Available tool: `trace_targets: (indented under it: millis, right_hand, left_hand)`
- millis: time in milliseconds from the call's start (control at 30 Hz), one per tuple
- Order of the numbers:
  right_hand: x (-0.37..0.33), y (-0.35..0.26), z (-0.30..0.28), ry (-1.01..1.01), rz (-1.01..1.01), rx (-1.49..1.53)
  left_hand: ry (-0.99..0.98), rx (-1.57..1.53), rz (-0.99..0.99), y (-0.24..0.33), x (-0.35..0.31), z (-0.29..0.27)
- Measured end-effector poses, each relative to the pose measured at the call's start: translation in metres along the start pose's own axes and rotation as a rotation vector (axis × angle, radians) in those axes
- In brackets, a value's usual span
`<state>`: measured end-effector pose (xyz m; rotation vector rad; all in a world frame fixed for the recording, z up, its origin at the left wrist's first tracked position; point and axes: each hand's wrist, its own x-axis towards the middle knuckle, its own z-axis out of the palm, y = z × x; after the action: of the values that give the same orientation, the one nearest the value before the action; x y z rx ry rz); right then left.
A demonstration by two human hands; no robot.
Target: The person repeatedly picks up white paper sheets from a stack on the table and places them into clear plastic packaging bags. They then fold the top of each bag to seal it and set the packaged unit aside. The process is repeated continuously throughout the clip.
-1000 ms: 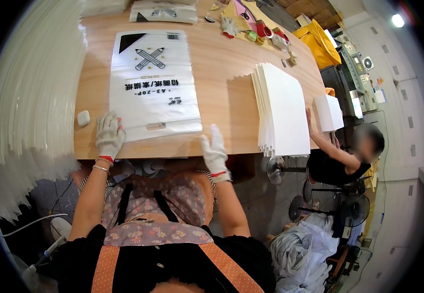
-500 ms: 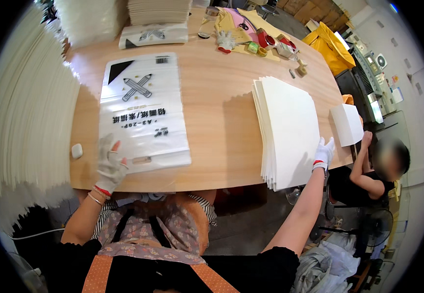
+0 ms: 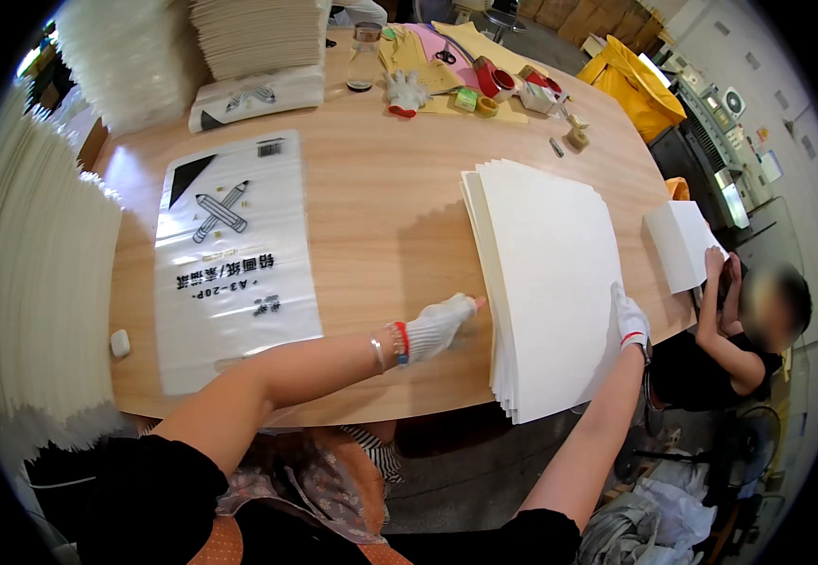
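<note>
A thick stack of large white paper sheets (image 3: 550, 282) lies on the table before me, its layers slightly fanned along the left and front edges. My left hand (image 3: 439, 328), in a white knit glove with a bare fingertip showing, reaches across to the stack's left edge. Its fingers point at the sheets, partly bent and holding nothing. Against the stack's right edge rests my right hand (image 3: 629, 315), gloved in white, fingers stretched along the side. On the left lies a clear printed plastic bag (image 3: 234, 273) with a crossed-pencils picture, flat and partly covered by my left forearm.
Tall stacks of white sheets (image 3: 37, 273) and packed bags (image 3: 258, 33) line the left and back. A glass (image 3: 364, 56), spare glove (image 3: 406, 92), scissors (image 3: 445, 55) and tape rolls (image 3: 494, 80) sit at the back. A seated person (image 3: 743, 330) handles white paper at right.
My left hand has left the plastic bag and swung right to the paper stack. My right hand stays at the stack's right edge. The view has shifted a little.
</note>
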<state>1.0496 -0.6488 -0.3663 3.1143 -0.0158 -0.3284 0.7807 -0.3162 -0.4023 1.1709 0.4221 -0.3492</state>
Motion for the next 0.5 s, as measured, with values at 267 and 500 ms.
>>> trace_targets:
  millis: [267,500]
  right_hand:
    - [0.023,0.036,0.023,0.129,-0.363,-0.065]
    - [0.03,0.042,0.03,0.042,-0.335,0.331]
  left_hand:
    - [0.271,0.304,-0.091,0.012,0.044,0.025]
    - [0.023,0.083,-0.022,0.021,0.041,0.016]
